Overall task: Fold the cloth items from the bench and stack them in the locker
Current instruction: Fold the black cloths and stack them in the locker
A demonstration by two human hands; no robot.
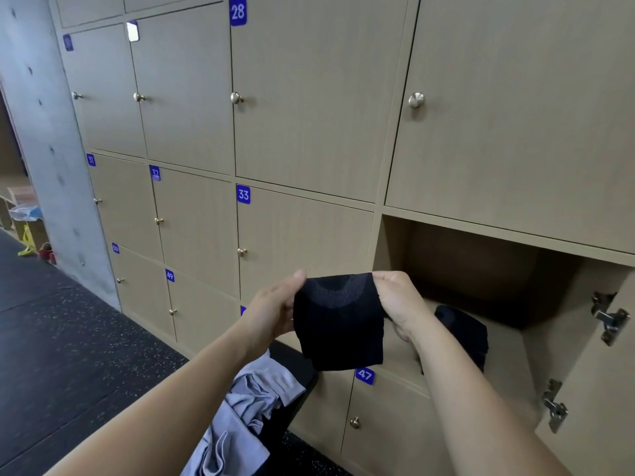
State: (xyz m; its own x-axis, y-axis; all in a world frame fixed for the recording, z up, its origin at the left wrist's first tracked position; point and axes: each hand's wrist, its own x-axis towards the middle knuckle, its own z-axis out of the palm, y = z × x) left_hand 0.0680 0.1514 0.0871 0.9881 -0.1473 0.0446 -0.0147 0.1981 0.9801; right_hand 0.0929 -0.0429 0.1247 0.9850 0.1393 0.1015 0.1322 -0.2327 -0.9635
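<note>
A small folded black cloth [338, 321] hangs in the air in front of the lockers, held by its top edge. My left hand [275, 309] pinches its upper left corner and my right hand [400, 304] pinches its upper right corner. Behind my right forearm the open locker [481, 269] holds another dark folded cloth [464, 334] on its floor. A crumpled grey garment [254, 400] lies on the black bench [292, 365] below my left arm.
The open locker's door [598, 389] stands swung out at the right, its metal hinges showing. Closed numbered locker doors with brass knobs fill the wall. A grey concrete pillar [37, 132] and dark speckled floor [68, 338] lie to the left.
</note>
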